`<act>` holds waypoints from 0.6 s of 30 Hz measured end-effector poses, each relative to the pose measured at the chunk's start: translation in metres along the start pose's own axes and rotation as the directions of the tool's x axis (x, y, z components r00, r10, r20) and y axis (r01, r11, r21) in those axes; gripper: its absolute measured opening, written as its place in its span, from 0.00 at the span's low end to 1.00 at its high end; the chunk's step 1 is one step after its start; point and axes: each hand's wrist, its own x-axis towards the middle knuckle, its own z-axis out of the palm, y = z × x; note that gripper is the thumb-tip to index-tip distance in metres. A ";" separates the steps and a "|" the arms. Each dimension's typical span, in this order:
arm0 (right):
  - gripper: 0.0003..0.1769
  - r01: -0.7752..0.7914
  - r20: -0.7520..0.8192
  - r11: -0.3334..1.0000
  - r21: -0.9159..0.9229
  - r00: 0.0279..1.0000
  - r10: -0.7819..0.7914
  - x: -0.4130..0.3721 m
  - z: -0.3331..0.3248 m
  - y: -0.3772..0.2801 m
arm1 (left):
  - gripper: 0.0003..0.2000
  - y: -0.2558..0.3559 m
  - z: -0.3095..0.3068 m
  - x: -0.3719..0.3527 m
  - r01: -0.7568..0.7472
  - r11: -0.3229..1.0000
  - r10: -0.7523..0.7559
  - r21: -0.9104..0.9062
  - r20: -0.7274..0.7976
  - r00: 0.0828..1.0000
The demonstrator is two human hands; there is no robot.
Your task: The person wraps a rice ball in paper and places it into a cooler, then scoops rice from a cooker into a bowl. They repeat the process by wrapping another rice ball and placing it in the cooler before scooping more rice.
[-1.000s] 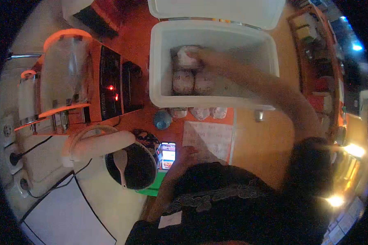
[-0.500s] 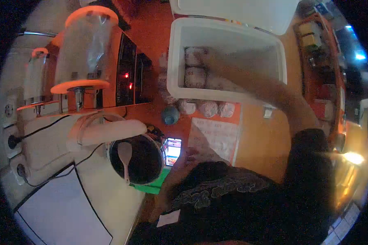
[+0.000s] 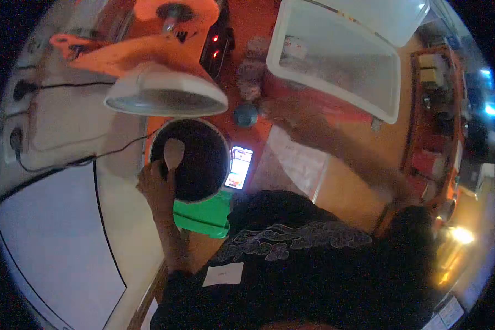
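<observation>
At the left rim of a dark round pot (image 3: 221, 131), my left hand (image 3: 155, 180) is closed around the handle of a pale paddle-shaped spoon (image 3: 174, 152). The spoon's blade lies over the pot's dark inside. My right hand (image 3: 283, 114) reaches over the counter beside a blue cup (image 3: 246, 115). Its fingers are blurred, and whether they hold anything is hidden. Several round paper-wrapped items (image 3: 251, 89) form a row just beyond the cup. Between pot and printed paper sheet (image 3: 300, 159) lies a lit phone (image 3: 239, 168).
A white open cool box (image 3: 335, 91) stands at the back with a wrapped item (image 3: 296, 48) inside. An orange dispenser with a white bowl-like cover (image 3: 165, 96) overhangs the pot. A green tray (image 3: 203, 213) sits under the pot's near side. Power cables run along the left wall.
My right hand has come out of the cool box to the counter near the blue cup. My left hand has moved from beside the phone to the spoon. The view has shifted.
</observation>
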 end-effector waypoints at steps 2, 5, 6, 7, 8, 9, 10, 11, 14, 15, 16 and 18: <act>0.19 0.033 -0.031 0.999 0.018 0.999 -0.032 -0.006 0.074 -0.002 | 0.20 -0.009 0.011 -0.008 -0.003 0.991 -0.008 0.135 0.081 0.997; 0.20 -0.096 -0.023 0.995 -0.001 0.995 0.096 0.001 0.142 -0.001 | 0.22 -0.008 0.020 -0.007 -0.174 0.958 0.124 0.227 0.216 0.968; 0.21 -0.182 -0.024 0.980 0.082 0.982 0.185 0.000 0.166 0.007 | 0.22 -0.012 0.025 -0.006 -0.190 0.950 0.130 0.248 0.240 0.962; 0.21 -0.265 -0.020 0.949 0.168 0.962 0.272 -0.002 0.188 0.016 | 0.23 -0.016 0.029 -0.005 -0.207 0.940 0.134 0.270 0.265 0.955; 0.21 -0.344 -0.007 0.903 0.257 0.934 0.358 -0.005 0.205 0.021 | 0.23 -0.020 0.030 -0.007 -0.226 0.937 0.156 0.266 0.260 0.953; 0.21 -0.415 0.016 0.843 0.344 0.900 0.436 -0.005 0.206 0.020 | 0.22 -0.024 0.031 -0.011 -0.233 0.945 0.185 0.230 0.210 0.960; 0.21 -0.419 0.003 0.844 0.335 0.896 0.443 -0.007 0.206 0.019 | 0.22 -0.029 0.033 -0.014 -0.239 0.952 0.211 0.191 0.155 0.965; 0.19 -0.380 -0.003 0.820 0.427 0.907 0.421 -0.011 0.200 0.011 | 0.22 -0.036 0.039 -0.016 -0.253 0.950 0.227 0.183 0.151 0.962; 0.15 -0.182 -0.096 0.950 0.253 0.973 0.212 -0.018 0.122 -0.037 | 0.20 -0.046 0.048 -0.018 -0.330 0.931 0.336 0.157 -0.009 0.942; 0.13 -0.001 -0.108 1.000 -0.028 0.994 -0.002 -0.020 0.085 -0.047 | 0.19 -0.037 0.039 -0.019 -0.264 0.957 0.266 0.119 -0.002 0.964; 0.10 -0.069 -0.111 0.997 -0.015 0.992 0.067 -0.026 0.061 -0.043 | 0.18 -0.031 0.035 -0.022 -0.194 0.978 0.194 0.082 0.012 0.981; 0.14 -0.197 -0.059 0.973 -0.122 0.980 0.191 -0.033 -0.019 -0.022 | 0.18 -0.031 0.037 -0.024 -0.211 0.977 0.213 0.043 -0.057 0.975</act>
